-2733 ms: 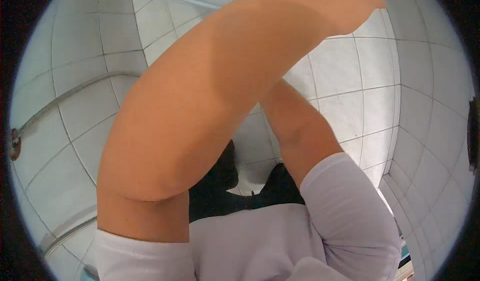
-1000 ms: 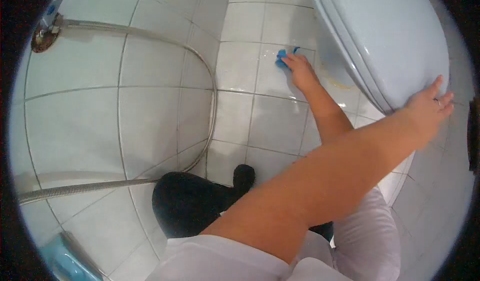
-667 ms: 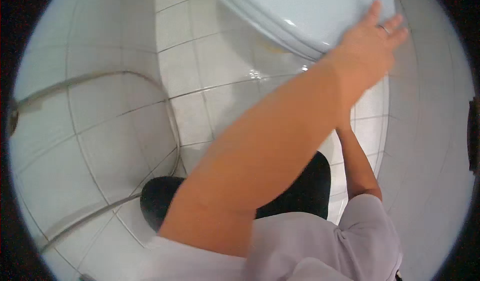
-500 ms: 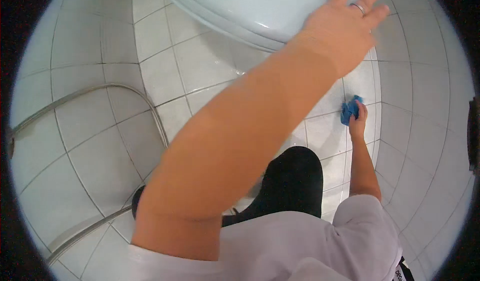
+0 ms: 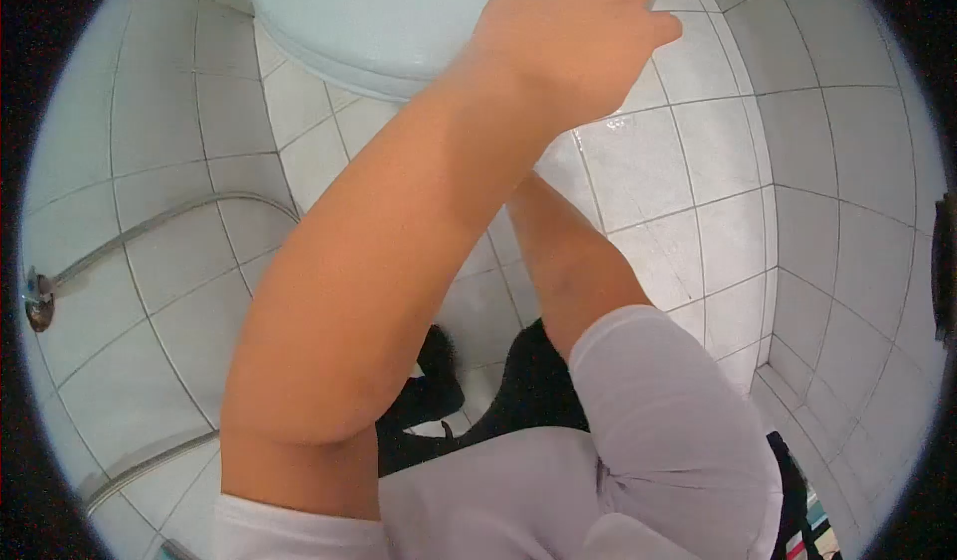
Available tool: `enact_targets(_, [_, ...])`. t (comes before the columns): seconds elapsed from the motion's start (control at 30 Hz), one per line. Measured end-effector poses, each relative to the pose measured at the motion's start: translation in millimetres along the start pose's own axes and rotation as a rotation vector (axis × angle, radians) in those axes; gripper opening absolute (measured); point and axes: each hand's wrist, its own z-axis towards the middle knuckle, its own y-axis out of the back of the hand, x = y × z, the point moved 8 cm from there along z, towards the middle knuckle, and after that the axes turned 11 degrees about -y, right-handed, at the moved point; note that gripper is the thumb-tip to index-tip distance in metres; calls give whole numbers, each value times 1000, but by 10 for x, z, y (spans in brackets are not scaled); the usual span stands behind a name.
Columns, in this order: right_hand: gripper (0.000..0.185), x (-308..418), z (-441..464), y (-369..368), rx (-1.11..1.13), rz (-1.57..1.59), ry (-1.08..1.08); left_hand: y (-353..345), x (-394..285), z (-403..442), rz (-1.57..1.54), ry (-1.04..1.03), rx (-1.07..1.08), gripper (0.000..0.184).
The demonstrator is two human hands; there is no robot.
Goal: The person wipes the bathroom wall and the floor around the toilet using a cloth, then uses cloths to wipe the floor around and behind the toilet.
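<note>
My left hand (image 5: 578, 37), with a ring on one finger, rests at the right edge of the pale toilet lid (image 5: 359, 22) at the top, its fingers spread and nothing visible in them. Below it, my left forearm crosses over my right arm. Only the right forearm near the elbow shows; my right hand is hidden behind the left arm, and so is the blue cloth, if it is still held. Light tiles of the floor (image 5: 648, 161) lie beneath both arms.
Tiled walls rise on the left (image 5: 159, 231) and right (image 5: 847, 141). A metal hose (image 5: 150, 226) loops along the left wall from a rusty fitting (image 5: 39, 303). My dark-clothed legs are below. At the lower right are a dark item and some coloured things (image 5: 817, 520).
The view has shifted, with the toilet now further left. My right hand, seen holding a blue cloth near the right wall, has moved leftward out of sight behind my left arm.
</note>
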Motion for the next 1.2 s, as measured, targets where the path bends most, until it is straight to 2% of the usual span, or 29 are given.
enact_targets(0.13, [35,619,-44,-82,148,258,185,0,0,-2,-71,37,13,29])
enact_targets(0.27, [36,1104,-281,465,266,584,300,77,42,-26,-74,50,-49,31])
enact_targets(0.37, [38,1357,-515,952,250,651,423,173,35,-50,-200,63,-10,33])
enact_targets(0.43, [38,1532,-716,1163,208,652,560,555,42,-176,-369,57,-332,37])
enact_targets(0.5, [39,1622,-949,1314,109,584,721,992,189,-707,-234,285,-568,26])
enact_targets(0.57, [40,1577,-1107,1324,105,502,714,1023,417,-1614,-179,557,-773,31])
enact_targets(0.6, [39,1514,-1082,1043,320,290,367,874,601,-2244,-167,796,-800,29])
enact_targets(0.63, [39,1582,-1188,1055,324,285,383,572,656,-2703,-196,1081,-583,33])
enact_targets(0.7, [42,1851,-1470,955,471,251,523,-246,495,-3324,-820,1618,-306,39])
enact_targets(0.73, [42,1980,-1602,969,469,242,534,-512,260,-3401,-1404,1694,-529,43])
enact_targets(0.77, [42,2216,-1813,1004,453,98,696,-686,64,-3328,-2013,1656,-753,48])
enact_targets(0.8, [42,2427,-1991,1052,435,-51,847,-805,119,-3394,-2020,1649,-761,48])
enact_targets(0.87, [44,2774,-2183,1362,212,-324,1046,-944,271,-3508,-1929,1529,-945,46])
enact_targets(0.9, [48,2979,-2205,1531,52,-503,1135,-938,326,-3560,-1936,1538,-958,46])
enact_targets(0.93, [51,3121,-2168,1643,-120,-680,1222,-940,393,-3587,-1840,1609,-722,44])
enact_targets(0.97, [51,3150,-2080,1657,-120,-690,1228,-943,443,-3639,-1730,1656,-489,43])
enact_targets(1.0, [56,3170,-1955,1688,-208,-779,1185,-1017,456,-3680,-1735,1653,-501,43])
enact_targets(1.07, [61,3152,-1764,1695,-291,-872,1145,-911,649,-3634,-738,1250,-109,42])
enact_targets(1.13, [71,3140,-1651,1627,-275,-788,1180,-1118,412,-3479,-834,1026,-53,46])
enact_targets(1.17, [71,3145,-1646,1604,-277,-788,1190,-1367,218,-3442,-766,781,-31,48])
enact_targets(1.2, [73,3135,-1668,1605,-263,-799,1150,-1412,33,-3378,-960,760,76,49])
